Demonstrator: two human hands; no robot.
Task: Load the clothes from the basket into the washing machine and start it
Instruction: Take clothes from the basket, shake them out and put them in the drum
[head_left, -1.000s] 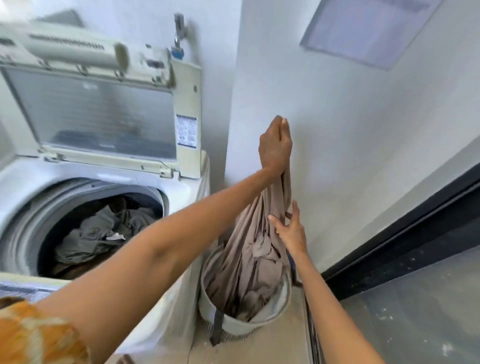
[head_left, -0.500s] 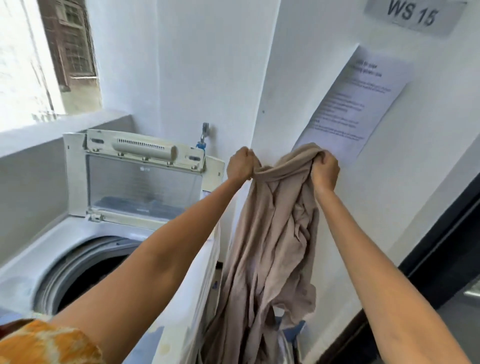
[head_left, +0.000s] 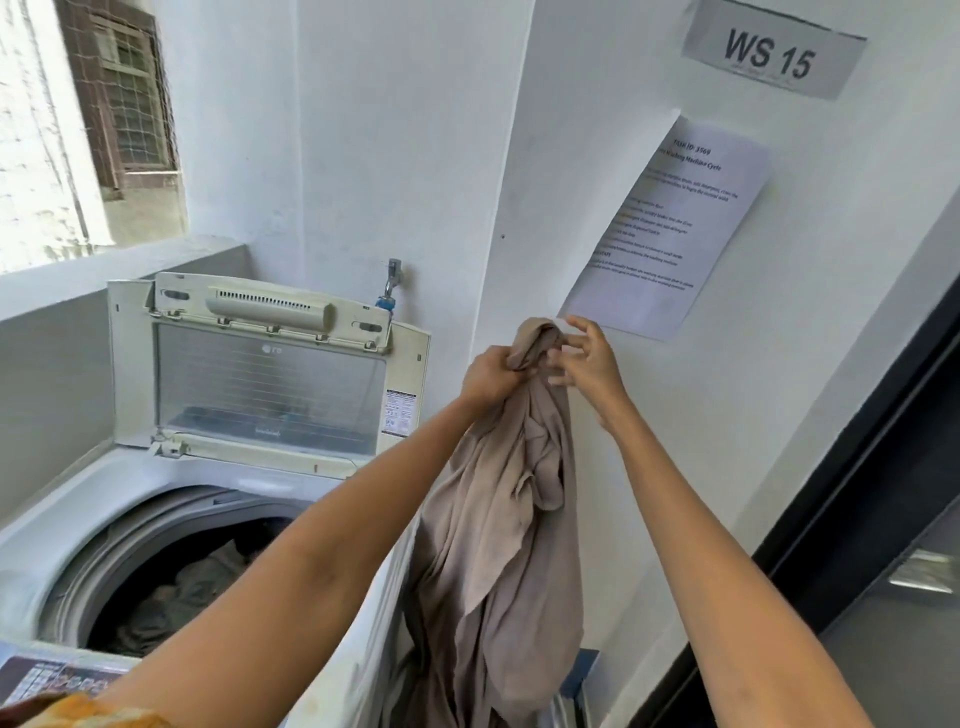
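A long beige cloth (head_left: 498, 545) hangs in the air to the right of the white top-loading washing machine (head_left: 67, 499). My left hand (head_left: 493, 371) grips its bunched top end. My right hand (head_left: 589, 356) is just beside that top end with fingers spread, fingertips at the fabric. The machine's lid (head_left: 260, 374) stands upright and open. Grey and dark clothes (head_left: 192, 587) lie inside the drum. The basket is hidden behind the hanging cloth; only a blue bit (head_left: 584, 670) shows at the bottom.
A white wall with a printed sheet (head_left: 670, 234) and a "WS 15" sign (head_left: 769, 52) stands right behind the cloth. A tap (head_left: 392, 283) sits above the machine. A dark door frame (head_left: 831, 493) runs down the right. The control panel (head_left: 47, 675) is at the lower left.
The cloth has been lifted out of the basket and raised high. My right hand, which gripped the top half a second ago, has let go and spread its fingers; the hands are closer together.
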